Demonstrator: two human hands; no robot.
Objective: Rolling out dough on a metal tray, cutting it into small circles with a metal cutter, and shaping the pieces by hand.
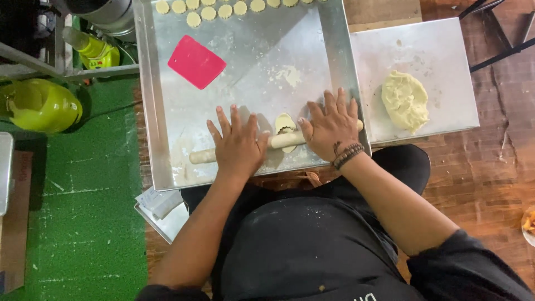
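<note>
Your left hand (238, 146) and right hand (330, 127) lie flat, fingers spread, pressing on the rolling pin (276, 141) at mid-frame, across the tray (161, 111). A dough piece (286, 124) sits under the pin between your hands; a pink scraper (196, 62) lies upper left

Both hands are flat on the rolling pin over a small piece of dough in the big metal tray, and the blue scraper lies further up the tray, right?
Not quite: the scraper is pink-red, not blue, as the head view shows. The rest holds: the left hand and right hand press flat on the rolling pin over the small dough piece in the metal tray.
</note>
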